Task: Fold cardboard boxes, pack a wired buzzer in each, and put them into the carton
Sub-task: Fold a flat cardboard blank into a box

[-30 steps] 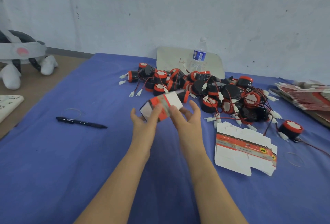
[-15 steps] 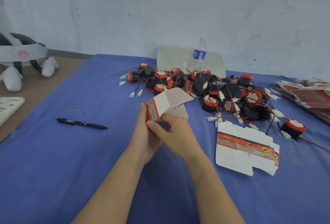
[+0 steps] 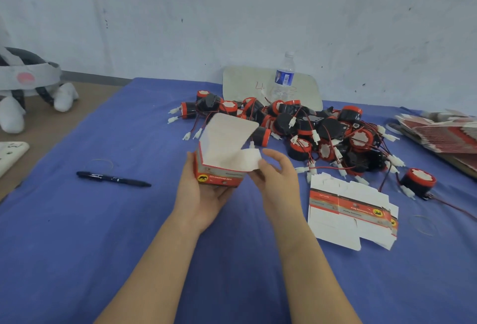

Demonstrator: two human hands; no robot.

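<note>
My left hand (image 3: 198, 199) grips a small red-and-white cardboard box (image 3: 219, 176) from below, held upright above the blue cloth. The box's big top flap stands open and tilts away from me. My right hand (image 3: 278, 181) is at the box's right side and pinches a white side flap between thumb and fingers. A pile of black-and-red wired buzzers (image 3: 309, 127) lies just behind the box. One lone buzzer (image 3: 419, 181) sits further right. An unfolded flat box (image 3: 351, 210) lies on the cloth right of my right hand. No carton is in view.
A stack of flat boxes (image 3: 444, 132) lies at the right edge. A black pen (image 3: 113, 178) lies to the left, a water bottle (image 3: 282, 78) and a white board (image 3: 245, 83) stand at the back. A headset (image 3: 25, 83) rests on the brown table at far left.
The box has been turned upright and its top flap opened. My right hand moved from the box's underside to its right side flap.
</note>
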